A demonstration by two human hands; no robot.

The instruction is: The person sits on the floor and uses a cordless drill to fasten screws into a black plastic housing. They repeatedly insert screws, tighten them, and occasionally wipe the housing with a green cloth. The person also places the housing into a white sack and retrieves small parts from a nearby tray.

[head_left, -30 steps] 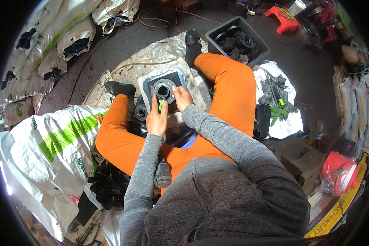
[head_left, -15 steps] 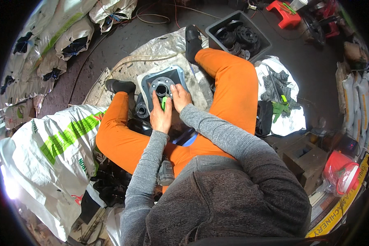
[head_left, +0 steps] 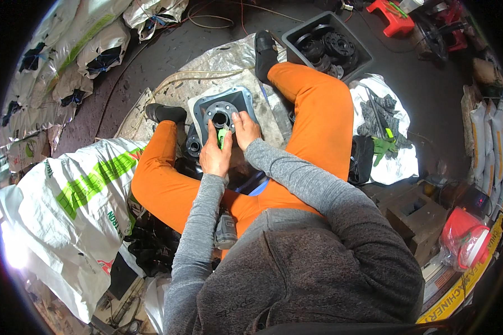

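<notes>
The person sits on the floor (head_left: 151, 61) with legs in orange trousers (head_left: 318, 111) spread wide. A small grey power tool (head_left: 226, 231) lies in the lap, close to the body.

A bit further out, both hands meet between the knees. The left hand (head_left: 215, 156) has its grip closed around a small bright green tool (head_left: 222, 137) — the fingers are curled tight on it, and the green tip points up at the hole in a grey metal plate. The right hand (head_left: 245, 129) rests on that grey metal plate (head_left: 221, 107), just beside the green tool. Its fingers lie flat and spread on the round rim of the hole; its grip is not closed around anything that can be seen.

The plate lies flat on a crinkled silver sheet (head_left: 229, 64) on the floor, between the two legs. A black round part (head_left: 194, 146) sits just left of the plate, by the left knee.

To the left is a big white sack (head_left: 67, 206) with green stripes. To the right, black and green gloves (head_left: 383, 128) lie on a white cloth.

Farther away, past the right foot, a grey crate (head_left: 327, 44) holds black round parts — and a red stool (head_left: 391, 14) stands beyond it.
</notes>
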